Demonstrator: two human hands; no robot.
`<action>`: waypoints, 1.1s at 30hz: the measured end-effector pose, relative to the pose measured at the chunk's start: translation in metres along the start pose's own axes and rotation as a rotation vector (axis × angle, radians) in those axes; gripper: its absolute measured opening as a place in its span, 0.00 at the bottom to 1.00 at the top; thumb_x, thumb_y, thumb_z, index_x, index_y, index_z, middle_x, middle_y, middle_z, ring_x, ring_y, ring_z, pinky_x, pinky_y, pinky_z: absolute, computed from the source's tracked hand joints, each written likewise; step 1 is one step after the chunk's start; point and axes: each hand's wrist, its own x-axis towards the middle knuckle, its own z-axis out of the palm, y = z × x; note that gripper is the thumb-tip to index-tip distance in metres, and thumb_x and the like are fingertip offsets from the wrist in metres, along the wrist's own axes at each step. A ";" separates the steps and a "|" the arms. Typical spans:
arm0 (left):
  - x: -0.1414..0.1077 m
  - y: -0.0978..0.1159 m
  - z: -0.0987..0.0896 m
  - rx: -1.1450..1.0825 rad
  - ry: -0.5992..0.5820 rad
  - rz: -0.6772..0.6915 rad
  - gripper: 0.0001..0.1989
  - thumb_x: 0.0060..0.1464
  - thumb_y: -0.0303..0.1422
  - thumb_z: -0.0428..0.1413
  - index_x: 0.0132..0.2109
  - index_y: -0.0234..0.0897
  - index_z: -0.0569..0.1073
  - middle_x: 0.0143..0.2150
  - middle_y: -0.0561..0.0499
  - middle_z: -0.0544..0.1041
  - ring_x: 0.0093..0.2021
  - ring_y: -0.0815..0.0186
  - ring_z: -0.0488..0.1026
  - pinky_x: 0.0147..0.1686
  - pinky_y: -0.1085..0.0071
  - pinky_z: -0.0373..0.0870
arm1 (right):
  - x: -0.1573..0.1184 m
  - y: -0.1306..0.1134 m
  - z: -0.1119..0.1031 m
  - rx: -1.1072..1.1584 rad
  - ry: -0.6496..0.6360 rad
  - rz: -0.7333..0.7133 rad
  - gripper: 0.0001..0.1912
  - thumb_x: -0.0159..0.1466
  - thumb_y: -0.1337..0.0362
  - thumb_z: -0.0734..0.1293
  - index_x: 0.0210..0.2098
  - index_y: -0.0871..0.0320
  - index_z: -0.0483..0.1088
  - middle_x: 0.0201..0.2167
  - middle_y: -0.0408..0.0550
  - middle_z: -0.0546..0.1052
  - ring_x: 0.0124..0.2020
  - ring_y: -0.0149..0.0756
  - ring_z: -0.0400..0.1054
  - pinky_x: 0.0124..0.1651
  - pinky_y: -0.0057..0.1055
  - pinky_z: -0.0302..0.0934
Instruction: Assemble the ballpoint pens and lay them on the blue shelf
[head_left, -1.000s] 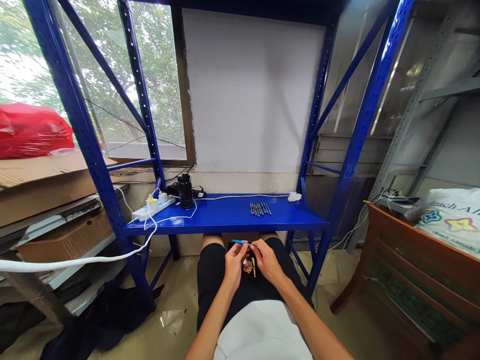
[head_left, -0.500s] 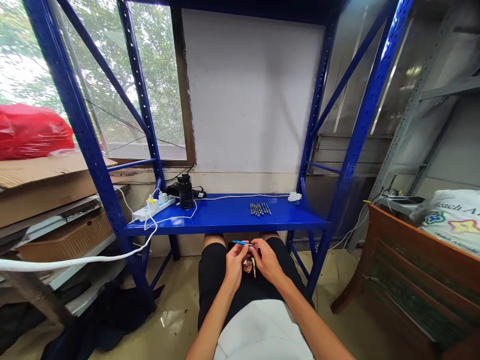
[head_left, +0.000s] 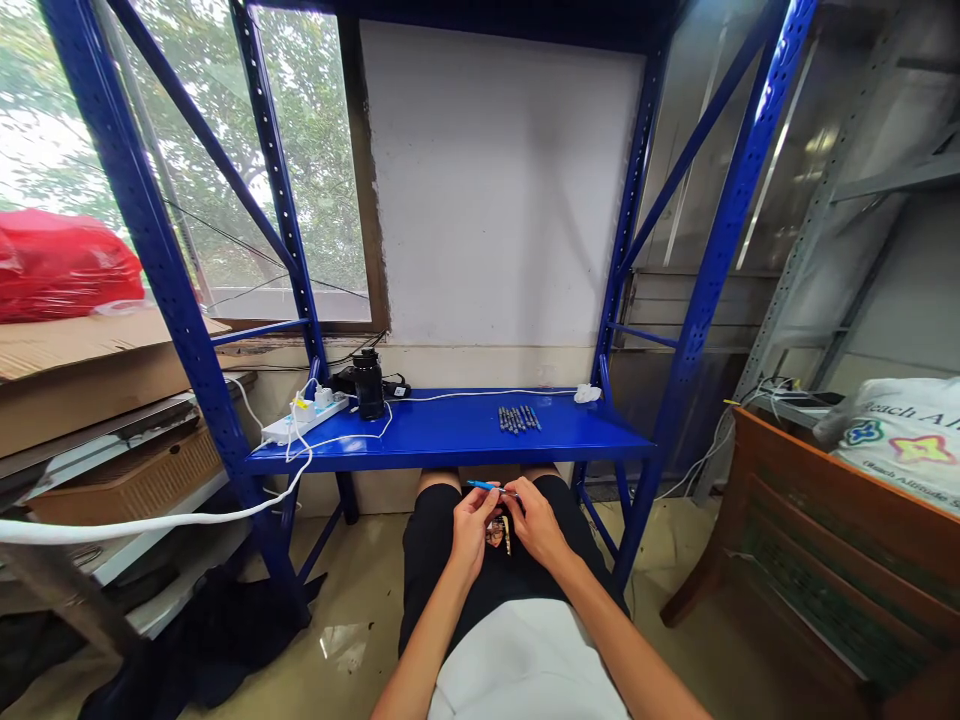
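A slender bright-blue pen [head_left: 481, 485] is held above the person's lap, just in front of the table's near edge in view. Its long axis runs nearly sideways, the blue end pointing left and tipped slightly away, the other end toward the right hand [head_left: 535, 522]. The left hand [head_left: 470, 528] has a narrow grip, thumb and fingers pinched on the blue barrel; the right hand's fingertips close around the other end, mostly hiding it.

The glossy blue metal table [head_left: 442, 437] carries a row of dark, patterned pens [head_left: 519, 420] lying side by side, their long axes pointing away from the person. To their left stand an upright black bottle [head_left: 368, 384] and a white power strip [head_left: 306, 420] with cables. Behind rises a plain white wall panel [head_left: 487, 190], beside a brown-framed window [head_left: 315, 170] showing trees. A brown wooden chair [head_left: 772, 500] stands at right.
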 end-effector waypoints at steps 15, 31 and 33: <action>0.001 -0.002 0.001 0.002 0.003 -0.016 0.21 0.48 0.42 0.75 0.47 0.36 0.86 0.45 0.44 0.84 0.41 0.63 0.80 0.40 0.72 0.75 | -0.002 0.004 0.000 0.009 0.018 0.025 0.13 0.79 0.61 0.57 0.43 0.53 0.71 0.40 0.48 0.77 0.42 0.40 0.73 0.46 0.34 0.65; 0.001 -0.005 0.001 -0.009 -0.024 -0.030 0.20 0.51 0.42 0.74 0.48 0.36 0.86 0.46 0.43 0.84 0.42 0.62 0.81 0.42 0.71 0.75 | -0.006 0.006 -0.001 -0.086 0.020 0.067 0.08 0.78 0.58 0.61 0.46 0.52 0.70 0.39 0.47 0.77 0.40 0.41 0.73 0.44 0.35 0.65; 0.001 -0.005 0.001 -0.007 -0.016 -0.034 0.20 0.50 0.42 0.74 0.47 0.36 0.86 0.45 0.44 0.84 0.41 0.63 0.81 0.41 0.72 0.75 | -0.006 0.005 -0.002 -0.131 0.008 0.049 0.13 0.79 0.58 0.57 0.43 0.52 0.71 0.38 0.47 0.77 0.40 0.42 0.72 0.45 0.36 0.64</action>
